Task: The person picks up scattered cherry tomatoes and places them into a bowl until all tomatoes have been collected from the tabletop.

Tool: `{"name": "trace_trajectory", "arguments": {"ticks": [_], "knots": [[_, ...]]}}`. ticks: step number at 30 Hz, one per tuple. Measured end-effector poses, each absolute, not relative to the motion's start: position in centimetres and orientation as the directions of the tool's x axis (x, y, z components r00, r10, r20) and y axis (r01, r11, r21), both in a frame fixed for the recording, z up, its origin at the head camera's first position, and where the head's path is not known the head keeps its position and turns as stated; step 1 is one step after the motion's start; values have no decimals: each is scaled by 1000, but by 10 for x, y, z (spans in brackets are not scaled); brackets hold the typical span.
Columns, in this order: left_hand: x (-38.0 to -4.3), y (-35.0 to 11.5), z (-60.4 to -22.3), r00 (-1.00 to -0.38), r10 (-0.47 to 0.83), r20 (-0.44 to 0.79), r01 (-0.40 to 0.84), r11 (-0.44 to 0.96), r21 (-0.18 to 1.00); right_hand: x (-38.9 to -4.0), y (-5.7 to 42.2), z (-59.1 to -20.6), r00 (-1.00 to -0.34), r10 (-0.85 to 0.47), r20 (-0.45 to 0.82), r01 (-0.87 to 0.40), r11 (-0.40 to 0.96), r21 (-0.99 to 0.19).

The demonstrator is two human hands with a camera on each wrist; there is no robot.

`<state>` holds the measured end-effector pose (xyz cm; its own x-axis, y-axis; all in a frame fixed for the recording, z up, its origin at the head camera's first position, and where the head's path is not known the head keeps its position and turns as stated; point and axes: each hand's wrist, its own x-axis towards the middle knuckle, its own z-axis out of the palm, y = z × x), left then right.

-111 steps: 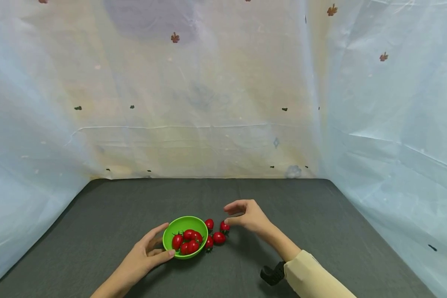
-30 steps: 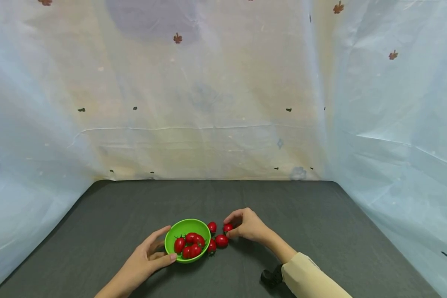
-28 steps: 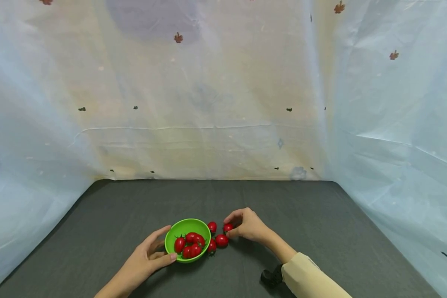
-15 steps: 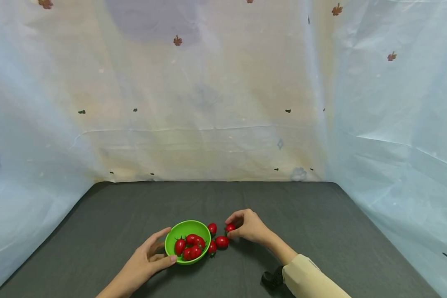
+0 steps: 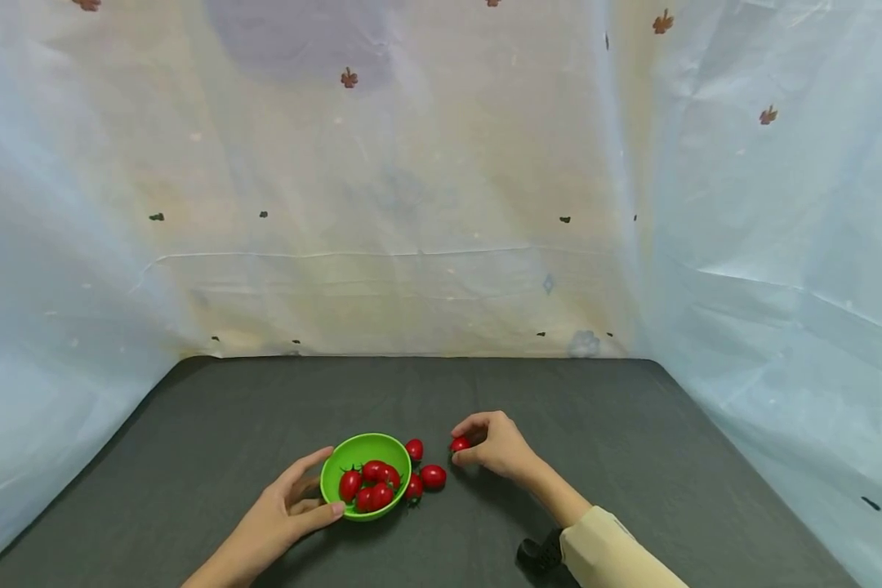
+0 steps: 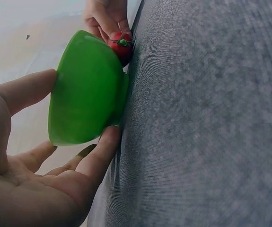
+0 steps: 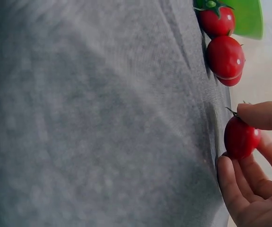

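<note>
A green bowl (image 5: 356,451) holding several red cherry tomatoes (image 5: 373,471) stands on the dark cloth. My left hand (image 5: 287,502) holds it from the left, thumb at the near rim and fingers around the far side; the left wrist view shows the bowl's outer wall (image 6: 86,90) between them. To the right of the bowl, my right hand (image 5: 498,445) pinches a single cherry tomato (image 7: 241,137) between thumb and fingers, close over the cloth. Three loose cherry tomatoes (image 5: 433,477) lie between the bowl and this hand, one of them right at the bowl's side.
Dark grey cloth (image 5: 301,400) covers the table. Pale patterned sheeting (image 5: 412,196) hangs behind it and along both sides. A black strap-like device (image 5: 538,555) sits under the right wrist by the cream sleeve (image 5: 617,551).
My right hand has come down from above a tomato and pinched it, then drawn it slightly to the right, away from the loose ones. My left hand stays on the bowl.
</note>
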<state>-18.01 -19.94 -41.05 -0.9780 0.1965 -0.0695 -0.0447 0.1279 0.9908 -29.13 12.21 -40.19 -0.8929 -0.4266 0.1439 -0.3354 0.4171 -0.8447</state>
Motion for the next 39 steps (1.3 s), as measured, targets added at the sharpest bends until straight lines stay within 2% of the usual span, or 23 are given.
{"name": "trace_trajectory", "arguments": {"ticks": [18, 39], "knots": [[-179, -201, -411, -977, 202, -67, -42, 126, 991, -285, 122, -386, -918, -366, 154, -280, 321, -905], [-177, -199, -407, -979, 198, -58, -32, 134, 990, -257, 98, -355, -864, -460, 205, -318, 184, -930]]}}
